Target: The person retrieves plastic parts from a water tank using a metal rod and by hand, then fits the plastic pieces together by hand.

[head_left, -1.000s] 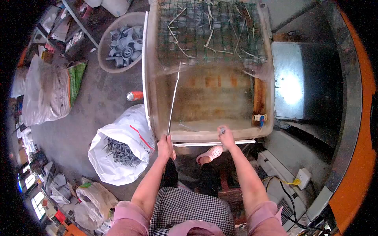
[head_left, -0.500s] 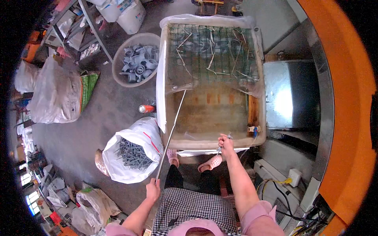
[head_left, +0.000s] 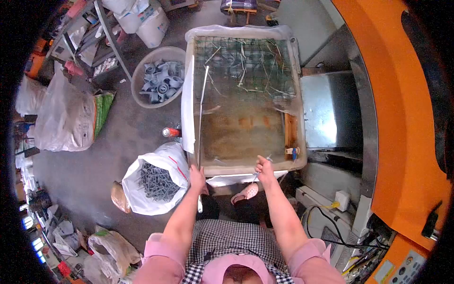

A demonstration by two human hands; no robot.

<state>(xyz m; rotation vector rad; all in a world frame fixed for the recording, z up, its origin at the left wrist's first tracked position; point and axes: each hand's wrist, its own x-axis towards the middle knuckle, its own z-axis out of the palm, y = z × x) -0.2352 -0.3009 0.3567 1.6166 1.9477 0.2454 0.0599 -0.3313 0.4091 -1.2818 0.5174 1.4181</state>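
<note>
My left hand (head_left: 197,179) is closed around a long thin rod (head_left: 202,106), near its lower part. The rod runs forward over the left side of a water-filled tub (head_left: 302,137), its far tip above a green net (head_left: 222,66). My right hand (head_left: 265,169) is closed on a small thin grey piece (head_left: 269,156) at the tub's near rim; its exact kind is unclear. In the tub, the net with pale strips covers the far half, and brownish water shows in the near half. A blue-handled tap (head_left: 294,152) sits at the near right corner.
A white sack (head_left: 142,201) of thin grey parts stands left of the tub. Behind it are a red can (head_left: 171,132) and a round basin (head_left: 136,90) of grey pipe-like fittings. A metal box (head_left: 320,111) and an orange machine (head_left: 388,94) flank the right side. Cables (head_left: 326,241) lie lower right.
My left hand has moved forward to the tub's near left corner, carrying the rod, whose tip now reaches farther over the net. My right hand stays near the rim; the view has shifted slightly.
</note>
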